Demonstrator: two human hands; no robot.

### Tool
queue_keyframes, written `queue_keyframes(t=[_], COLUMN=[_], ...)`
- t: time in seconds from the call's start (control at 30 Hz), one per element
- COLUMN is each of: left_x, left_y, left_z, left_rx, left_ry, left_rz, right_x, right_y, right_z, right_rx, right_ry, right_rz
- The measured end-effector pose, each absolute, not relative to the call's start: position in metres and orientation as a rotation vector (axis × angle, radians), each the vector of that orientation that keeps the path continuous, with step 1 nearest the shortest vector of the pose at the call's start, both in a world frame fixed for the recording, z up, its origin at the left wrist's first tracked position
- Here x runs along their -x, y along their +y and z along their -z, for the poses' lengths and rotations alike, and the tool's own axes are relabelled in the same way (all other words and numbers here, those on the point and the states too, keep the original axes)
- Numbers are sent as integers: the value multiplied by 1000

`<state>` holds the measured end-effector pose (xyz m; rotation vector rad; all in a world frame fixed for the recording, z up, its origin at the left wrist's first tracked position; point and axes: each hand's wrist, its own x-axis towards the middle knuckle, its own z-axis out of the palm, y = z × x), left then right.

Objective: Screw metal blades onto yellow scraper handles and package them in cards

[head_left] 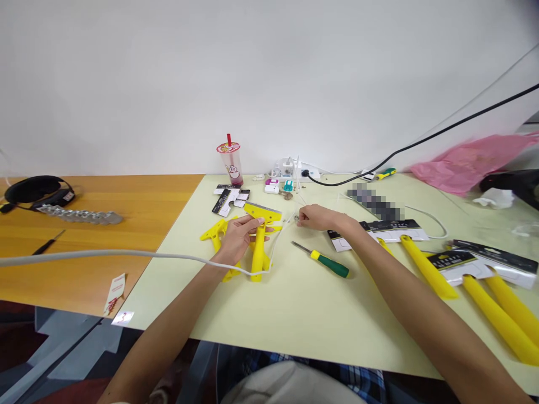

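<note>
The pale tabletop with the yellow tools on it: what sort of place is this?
Probably a desk used as a small workbench, indoors: a green-handled screwdriver lies on it, the left hand holds a yellow scraper, and a drink cup stands farther back.

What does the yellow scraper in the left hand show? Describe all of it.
The scraper is yellow, plastic-looking, with a straight handle and a wide head bearing a grey, metallic-looking strip along its far edge. Over the table, the left hand grips it near the neck, head pointing away from the person. A pale cable crosses the handle's lower end; contact is unclear.
</note>
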<state>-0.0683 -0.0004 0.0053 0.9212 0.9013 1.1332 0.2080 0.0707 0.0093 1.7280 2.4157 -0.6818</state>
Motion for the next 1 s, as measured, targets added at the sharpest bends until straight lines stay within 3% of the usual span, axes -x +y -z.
queue_keyframes(t=[0.3,0.47,0.53,0.6,0.67,0.73,1.0], left_x=[69,67,66,65,65,65,67], left_y=[0,-2,-3,-4,-4,-3,-4], left_z=[-8,-9,-10,-10,-10,-9,-9], left_rx=[-928,-920,-921,-922,-922,-922,-934], left_ry=[915,931,941,941,936,933,914], left_rz=[-1137,-1122,-1120,-1115,-1111,-1111,-1112], right_x=[-212,-194,-185,-180,-180,-181,-184], right_y=[56,33,26,23,21,20,21], right_z=[-58,-84,-87,-89,-92,-96,-99], right_rx=[-1855,-2110,-1993,-1654,-1349,-1240,-1214], right_ry=[2660,3639,4026,4303,4333,4253,4212], right_rz=[781,867,461,-252,-934,-1317,-1421])
